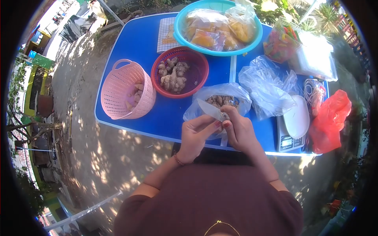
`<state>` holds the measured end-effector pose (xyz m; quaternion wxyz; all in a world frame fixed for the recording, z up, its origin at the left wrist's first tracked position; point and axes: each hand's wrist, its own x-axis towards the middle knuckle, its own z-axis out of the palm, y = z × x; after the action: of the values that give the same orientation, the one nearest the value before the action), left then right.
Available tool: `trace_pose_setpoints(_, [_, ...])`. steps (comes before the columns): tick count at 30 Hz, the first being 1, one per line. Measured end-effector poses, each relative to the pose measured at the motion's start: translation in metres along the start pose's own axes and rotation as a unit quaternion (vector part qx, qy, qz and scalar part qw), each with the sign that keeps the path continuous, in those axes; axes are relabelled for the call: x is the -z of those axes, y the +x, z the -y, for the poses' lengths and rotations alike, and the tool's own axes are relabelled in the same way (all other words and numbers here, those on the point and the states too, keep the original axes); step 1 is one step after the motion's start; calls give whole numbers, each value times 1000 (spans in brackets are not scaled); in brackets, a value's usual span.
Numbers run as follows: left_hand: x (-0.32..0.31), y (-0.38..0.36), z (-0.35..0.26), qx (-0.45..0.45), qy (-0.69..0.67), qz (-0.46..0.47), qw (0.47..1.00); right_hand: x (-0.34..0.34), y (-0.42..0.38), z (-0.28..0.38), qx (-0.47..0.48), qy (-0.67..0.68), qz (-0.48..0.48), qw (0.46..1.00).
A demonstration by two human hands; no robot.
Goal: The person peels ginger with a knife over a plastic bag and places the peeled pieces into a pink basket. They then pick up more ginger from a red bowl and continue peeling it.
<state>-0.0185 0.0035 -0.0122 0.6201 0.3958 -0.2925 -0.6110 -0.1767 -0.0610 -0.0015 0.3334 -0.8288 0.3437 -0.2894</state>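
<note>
Head view: two hands working a knife over a blue tabletop

Head view, left to right. A pink basket (126, 91) sits close to the left edge of the blue tabletop (134, 43), with bare blue around it. Next stands a red basket (199, 72) of ginger roots (172, 74). Near the front edge, the left hand (195, 135) is curled shut, pinching something too small to make out. Touching it, the right hand (239, 131) is closed around a knife (211, 109), blade pointing up-left, over a clear bag of scraps (220, 100). Further right lie a crumpled clear bag (267, 88), a white scale (293, 126) at the front edge and a red bag (330, 118) overhanging the right side. A teal bowl (179, 29) of bagged food is cut off at the top.
</note>
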Motion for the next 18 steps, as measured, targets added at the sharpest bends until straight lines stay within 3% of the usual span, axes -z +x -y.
trace_pose_setpoints(3, [-9,1,-5,-19,-8,-69,997,3,4,10,17,35,-1,999])
trace_pose_setpoints(9, [-2,-2,-3,-2,30,-4,1000,2,3,5,20,-26,3,999])
trace_pose_setpoints(18, [-8,1,-5,-42,41,-69,996,5,4,14,31,0,2,1000])
